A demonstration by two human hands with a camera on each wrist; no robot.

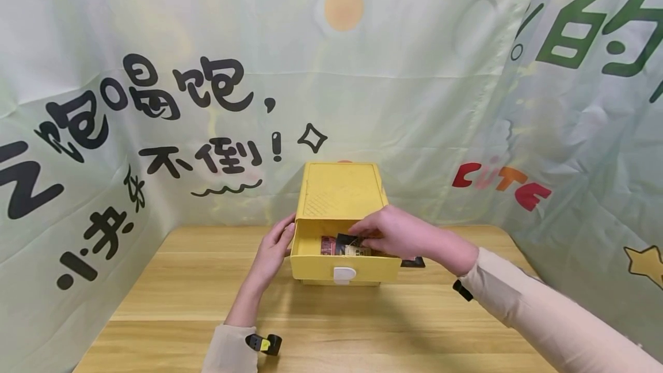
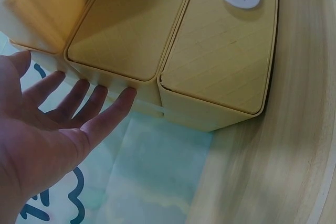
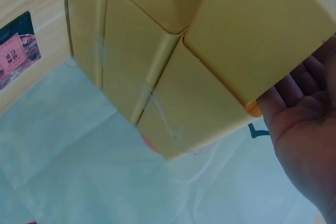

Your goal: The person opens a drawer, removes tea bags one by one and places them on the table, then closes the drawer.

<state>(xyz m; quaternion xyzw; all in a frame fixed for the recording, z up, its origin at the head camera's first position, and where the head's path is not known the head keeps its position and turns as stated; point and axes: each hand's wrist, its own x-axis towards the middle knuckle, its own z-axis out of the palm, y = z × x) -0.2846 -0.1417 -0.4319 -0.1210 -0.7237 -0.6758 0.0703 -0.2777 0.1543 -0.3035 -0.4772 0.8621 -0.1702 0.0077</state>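
In the yellow drawer (image 1: 317, 268), right fingers (image 1: 368, 224) partly hide a dark card (image 1: 344, 241).

One left hand (image 1: 271, 252), one right hand (image 1: 391, 232), one yellow cabinet (image 1: 339, 189), three drawers (image 2: 126, 30), one wooden table (image 1: 336, 330)

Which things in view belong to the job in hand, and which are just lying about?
Likely in the job:
yellow three-drawer cabinet, left hand at its side
top drawer, pulled open
printed cards inside, right hand reaching in

Probably just lying about:
dark-and-pink card beside the cabinet, untouched
printed fabric backdrop
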